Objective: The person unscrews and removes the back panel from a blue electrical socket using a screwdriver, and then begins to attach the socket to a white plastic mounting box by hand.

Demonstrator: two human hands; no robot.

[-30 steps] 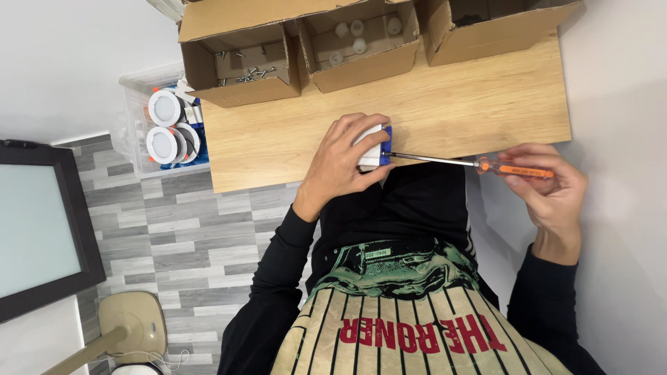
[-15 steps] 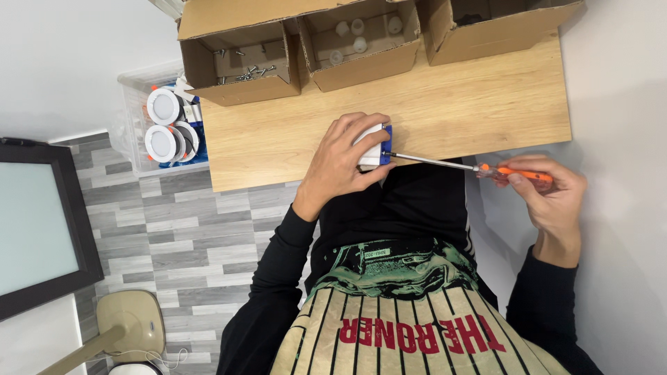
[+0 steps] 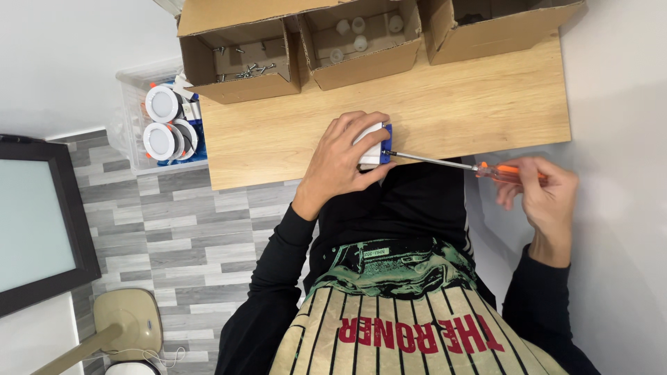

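Orange-handled and long in the shank, a screwdriver (image 3: 479, 167) is pinched between the fingertips of the person's right hand (image 3: 545, 198), its tip set against the blue bracket on the right side of a small white light fitting (image 3: 375, 146). The left hand (image 3: 344, 167) is wrapped over the fitting, fingers pressed down around it, pinning it to the near edge of the wooden table (image 3: 451, 114). By the look of it the screwing is under way rather than done: the tip is seated at the bracket, though whether the screw is home cannot be told from this view. At the far edge stand three open cardboard boxes, the left one (image 3: 240, 59) scattered with loose screws, the middle one (image 3: 365, 42) holding small white parts. Left of the table, a clear plastic bin (image 3: 135, 149) holds round white downlights (image 3: 163, 121), seemingly assembled pieces.
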